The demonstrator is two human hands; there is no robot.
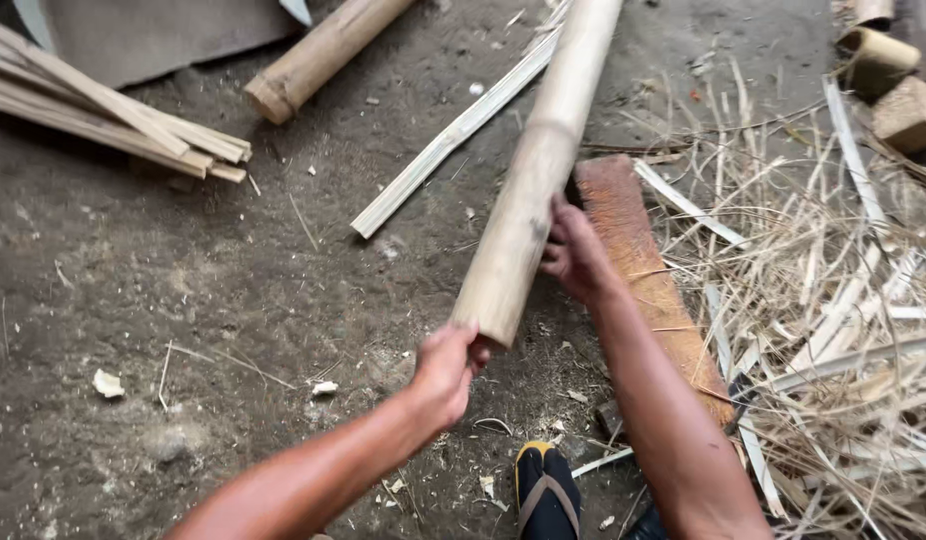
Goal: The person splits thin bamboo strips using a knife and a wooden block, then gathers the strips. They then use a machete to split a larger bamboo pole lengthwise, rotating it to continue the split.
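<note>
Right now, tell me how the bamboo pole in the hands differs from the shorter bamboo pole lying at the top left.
The held bamboo pole is long and runs out of the top of the view; the shorter bamboo pole shows a cut end and looks darker and browner. The held one is gripped by the left hand at its near end and the right hand at its side; the shorter one lies untouched on the dirt ground. Both are round bamboo.

We work bare-armed, with no sleeves, gloves, rings or watch on the left hand (445, 372) or the right hand (575, 252). Both forearms show lean, with dust on them. On our foot we wear a dark sandal (546, 490) with yellow edging and a brownish thong strap running between the toes.
</note>
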